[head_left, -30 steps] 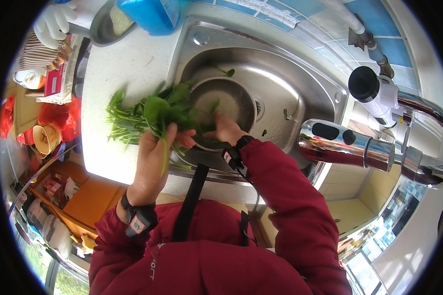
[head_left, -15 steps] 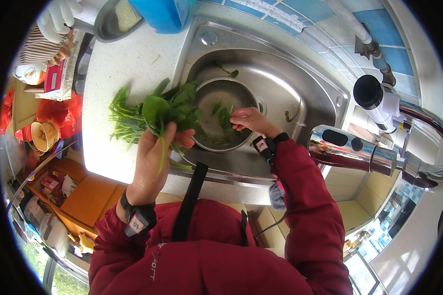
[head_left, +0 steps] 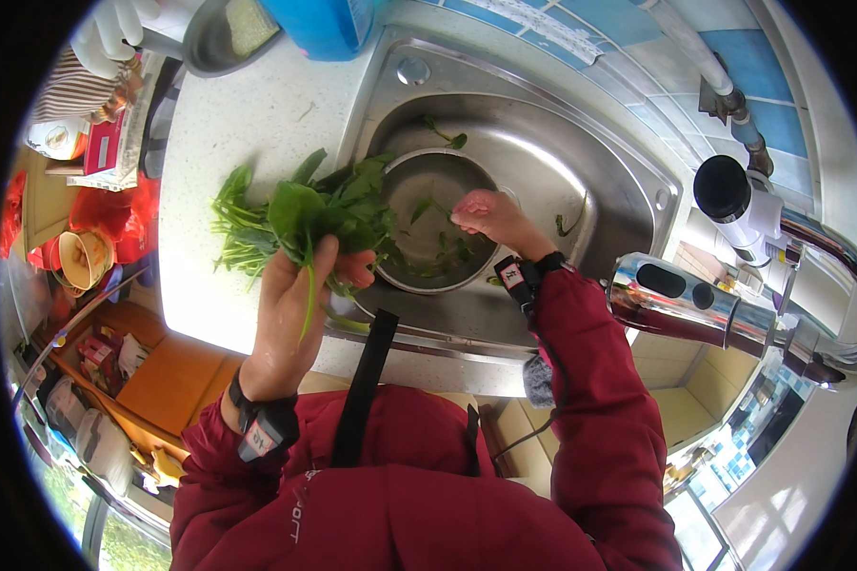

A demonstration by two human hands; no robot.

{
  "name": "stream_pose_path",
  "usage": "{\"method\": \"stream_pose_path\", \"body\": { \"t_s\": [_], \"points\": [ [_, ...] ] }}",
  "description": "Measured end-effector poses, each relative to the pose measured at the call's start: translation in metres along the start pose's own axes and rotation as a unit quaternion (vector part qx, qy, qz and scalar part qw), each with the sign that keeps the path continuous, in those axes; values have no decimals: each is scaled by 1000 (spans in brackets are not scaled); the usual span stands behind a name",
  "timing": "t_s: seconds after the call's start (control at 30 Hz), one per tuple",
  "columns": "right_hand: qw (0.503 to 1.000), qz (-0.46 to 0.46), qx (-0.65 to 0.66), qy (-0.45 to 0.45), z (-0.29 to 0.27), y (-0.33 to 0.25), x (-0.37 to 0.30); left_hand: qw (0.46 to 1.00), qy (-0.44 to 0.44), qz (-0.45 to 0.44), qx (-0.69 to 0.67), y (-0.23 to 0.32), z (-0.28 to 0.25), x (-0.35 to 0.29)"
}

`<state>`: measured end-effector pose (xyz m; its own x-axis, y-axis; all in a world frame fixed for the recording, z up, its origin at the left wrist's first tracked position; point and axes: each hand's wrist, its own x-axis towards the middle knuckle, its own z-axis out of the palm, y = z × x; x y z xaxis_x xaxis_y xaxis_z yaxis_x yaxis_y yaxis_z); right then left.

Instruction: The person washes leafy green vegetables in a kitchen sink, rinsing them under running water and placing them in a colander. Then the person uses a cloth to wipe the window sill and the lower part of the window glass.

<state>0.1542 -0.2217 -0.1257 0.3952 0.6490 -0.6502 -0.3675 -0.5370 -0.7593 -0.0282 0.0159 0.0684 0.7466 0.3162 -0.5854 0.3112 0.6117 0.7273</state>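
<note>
My left hand (head_left: 290, 309) is closed around a bunch of leafy greens (head_left: 309, 214) at the sink's left edge, with a stem hanging over the fingers. The bunch spreads from the countertop over the rim of a round metal basin (head_left: 381, 269). Inside the basin, loose green leaves (head_left: 438, 255) lie in water. Above the basin's right side is my right hand (head_left: 495, 219), its fingers drawn together. Anything between those fingertips is too small to make out. The basin stands in the steel sink (head_left: 543, 143), where a few leaf scraps (head_left: 445, 133) lie around it.
A chrome faucet (head_left: 686, 300) reaches in from the right, close to my right forearm. On the pale countertop (head_left: 229, 124), a blue container (head_left: 328, 29) and a grey pan (head_left: 205, 43) with a sponge stand at the back. An orange drawer or cabinet (head_left: 162, 381) is at the lower left.
My right hand has moved slightly right and up, away from the leaves in the basin. My left hand stays in place, still holding the greens.
</note>
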Motion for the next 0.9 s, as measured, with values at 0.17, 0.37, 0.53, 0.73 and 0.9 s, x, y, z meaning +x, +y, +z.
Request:
{"method": "stream_pose_path", "body": {
  "t_s": [0.17, 0.37, 0.53, 0.73, 0.9],
  "points": [
    [959, -126, -250, 47, 34, 10, 27, 1000, 7, 7, 5, 2, 1, -2],
    [880, -101, -460, 57, 52, 15, 38, 1000, 14, 9, 5, 2, -4, -4],
    [952, -146, -219, 156, 44, 11, 6, 1000, 28, 7, 2, 1, -2, -4],
    [991, -22, -120, -62, 99, 31, 24, 1000, 7, -2, -2, -7, 5, -2],
    [989, -64, -134, -23, 106, 17, 34, 1000, 13, 1, 13, -5, 6, -6]
  ]
}}
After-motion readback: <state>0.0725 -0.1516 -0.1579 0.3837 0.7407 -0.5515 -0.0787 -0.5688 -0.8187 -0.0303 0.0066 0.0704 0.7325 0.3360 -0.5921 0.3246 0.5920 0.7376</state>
